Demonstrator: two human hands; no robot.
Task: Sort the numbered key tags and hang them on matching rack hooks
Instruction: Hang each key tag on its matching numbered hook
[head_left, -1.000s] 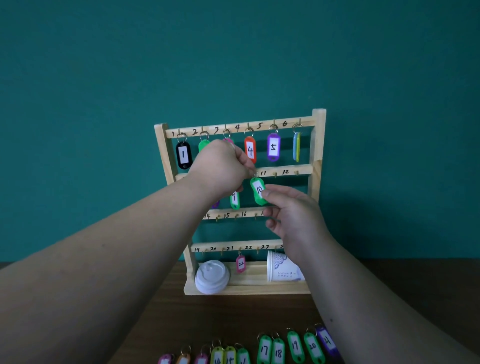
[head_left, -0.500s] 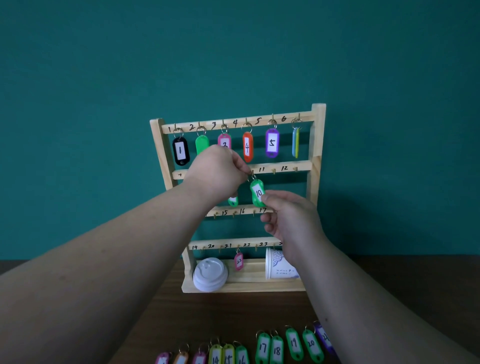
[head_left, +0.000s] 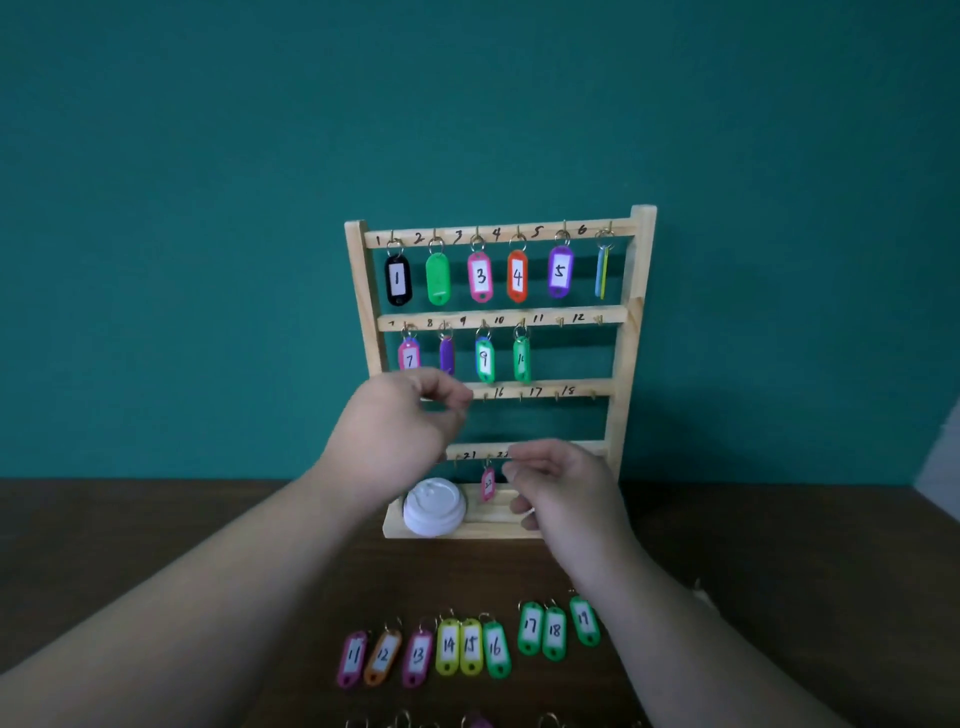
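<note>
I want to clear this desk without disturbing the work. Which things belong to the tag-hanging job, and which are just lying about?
Job: light wooden hook rack with numbered rails; coloured plastic numbered key tags hanging on it; row of loose tags 11 to 19 in front.
Lying about: white plastic cup lid on the rack's base.

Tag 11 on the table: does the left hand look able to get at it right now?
Probably yes. Tag 11 lies uncovered at the left end of the row on the table, beside tag 12. The left hand, up by the rack, holds nothing, and nothing stands between them.
</note>
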